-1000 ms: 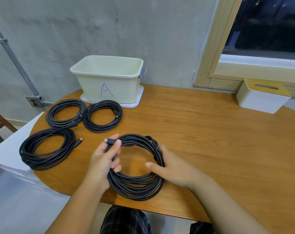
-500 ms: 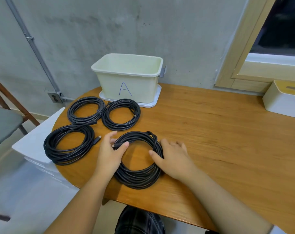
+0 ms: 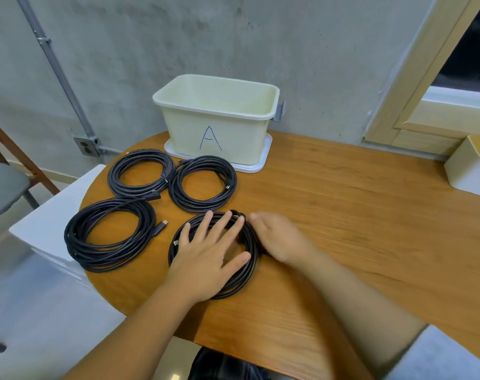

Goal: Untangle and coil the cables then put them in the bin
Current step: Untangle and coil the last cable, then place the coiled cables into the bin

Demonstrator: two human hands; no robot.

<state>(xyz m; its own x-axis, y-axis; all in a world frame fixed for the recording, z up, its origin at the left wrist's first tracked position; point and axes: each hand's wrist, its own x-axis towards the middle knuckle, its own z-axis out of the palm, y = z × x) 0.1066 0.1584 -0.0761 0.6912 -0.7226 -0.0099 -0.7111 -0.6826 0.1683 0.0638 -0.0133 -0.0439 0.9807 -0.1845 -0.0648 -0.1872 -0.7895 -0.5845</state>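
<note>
My left hand [image 3: 206,259] lies flat and spread wide on top of the nearest coil of black cable [image 3: 247,272], palm down over the coil's middle, fingers straight and reaching to its far rim, thumb stretched out across its right side; it presses on the coil and grips nothing. My right hand [image 3: 277,237] sits just beside that coil, against its right edge, blurred in the picture, so I cannot tell whether its fingers are curled round the strands or only resting there. The coil lies flat on the round wooden counter [image 3: 356,215], near the edge closest to me. Three more coils of black cable lie on the counter to my left and ahead: a large loose black coil with a plug sticking out [image 3: 107,237] just left of my left hand, a braided dark coil [image 3: 140,172] beyond it, and a smooth black coil [image 3: 203,183] beside that one, the two far coils touching. Behind them the cream plastic bin marked with a blue letter A [image 3: 217,124] stands on a white tray [image 3: 258,165] near the grey wall, well apart from both hands. A white box with a yellow top [image 3: 472,168] sits at the counter's far right.
</note>
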